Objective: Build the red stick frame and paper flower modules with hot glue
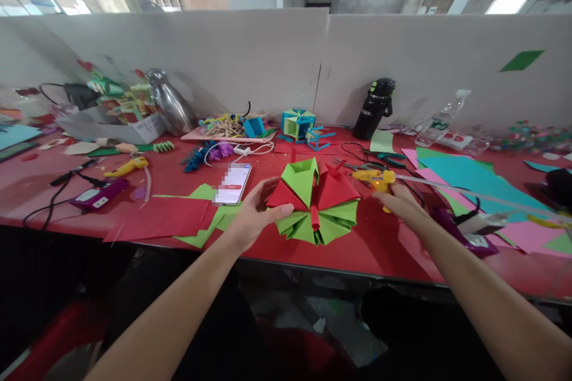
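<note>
In front of me on the red table stands a folded paper craft of green and red pieces, with a rolled red paper tube at its front. My left hand grips its left side, thumb over the red fold and fingers hidden behind. A yellow glue gun is in my right hand, its nozzle pointing left toward the craft's right edge. A clear glue stick trails from the gun's back to the right. Just left of my left hand a phone with a lit screen lies on green paper.
Red paper sheets lie at the left, near a second yellow glue gun and a purple box. Behind stand a steel jug, a blue-green paper model and a black bottle. Coloured sheets spread across the right.
</note>
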### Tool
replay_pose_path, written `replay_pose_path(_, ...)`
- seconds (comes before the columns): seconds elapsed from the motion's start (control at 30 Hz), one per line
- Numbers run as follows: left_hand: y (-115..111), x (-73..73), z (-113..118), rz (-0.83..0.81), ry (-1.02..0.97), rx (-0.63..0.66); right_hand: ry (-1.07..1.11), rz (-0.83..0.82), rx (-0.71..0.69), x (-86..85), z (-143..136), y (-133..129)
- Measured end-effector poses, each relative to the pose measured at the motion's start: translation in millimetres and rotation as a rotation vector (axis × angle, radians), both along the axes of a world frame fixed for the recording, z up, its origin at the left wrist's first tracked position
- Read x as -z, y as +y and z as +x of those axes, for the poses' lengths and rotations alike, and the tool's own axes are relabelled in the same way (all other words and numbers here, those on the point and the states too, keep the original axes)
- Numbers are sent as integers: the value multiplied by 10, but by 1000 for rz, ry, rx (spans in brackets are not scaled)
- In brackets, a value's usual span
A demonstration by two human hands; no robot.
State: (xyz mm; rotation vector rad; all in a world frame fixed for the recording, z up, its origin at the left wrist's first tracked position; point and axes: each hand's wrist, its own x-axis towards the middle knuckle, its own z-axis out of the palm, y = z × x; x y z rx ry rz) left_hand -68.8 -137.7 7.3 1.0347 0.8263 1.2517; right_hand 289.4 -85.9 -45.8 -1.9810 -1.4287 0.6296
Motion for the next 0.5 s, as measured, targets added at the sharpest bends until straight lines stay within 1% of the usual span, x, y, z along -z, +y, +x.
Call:
replay_pose_path(0.13,3,-27,21,-151,-91,-48,55,-14,-27,-25,-13,-50)
replay_pose_path(0.23,20,-26,13,-244,-152,-61,23,3,-78,-3,-3,-59)
replay_pose_path(0.33,38,-31,-10,-285,-200,31,-81,39,-112,14,17,-65)
replay_pose_path(0.4,49,-50,-25,-331,-252,82,-152,32,-123,3,20,-81)
replay_pose_path(0.5,71,-83,-46,-367,-358,95,-236,-3,-126,-37,3,-121)
